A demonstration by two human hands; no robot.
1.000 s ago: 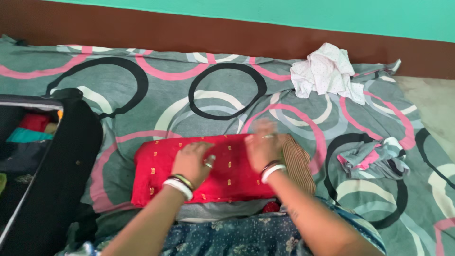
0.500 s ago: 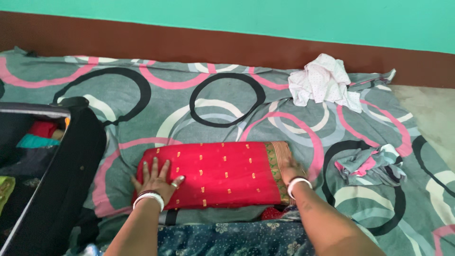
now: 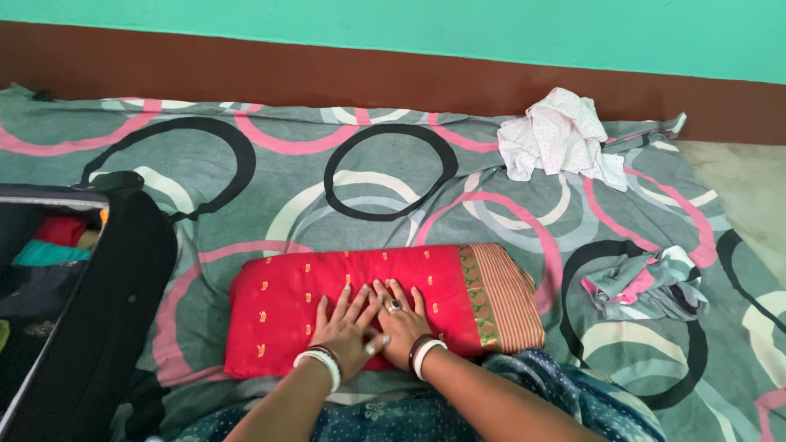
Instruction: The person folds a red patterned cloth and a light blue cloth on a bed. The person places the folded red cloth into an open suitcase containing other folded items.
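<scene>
A grey bedsheet (image 3: 270, 176) printed with black, pink and white rings is spread across the floor up to a brown and green wall (image 3: 393, 49), and bare floor (image 3: 741, 184) is seen past its right edge. At the left edge an open black suitcase (image 3: 90, 311) is filled with coloured clothes, its raised rim standing close to the left end of the folded red cloth (image 3: 327, 299). That cloth, dotted with gold and bordered in striped green and gold at its right end, lies flat on the sheet just in front of the person's lap, with open sheet beyond it and to its right. A crumpled white garment (image 3: 557, 135) is heaped near the wall, well apart from the cloth, and a smaller bunched grey and pink garment (image 3: 643, 282) lies to the right, near the striped border. The left hand (image 3: 348, 327) and right hand (image 3: 401, 323) are pressed side by side on the cloth's near middle, fingers (image 3: 360, 299) spread flat, grasping nothing.
</scene>
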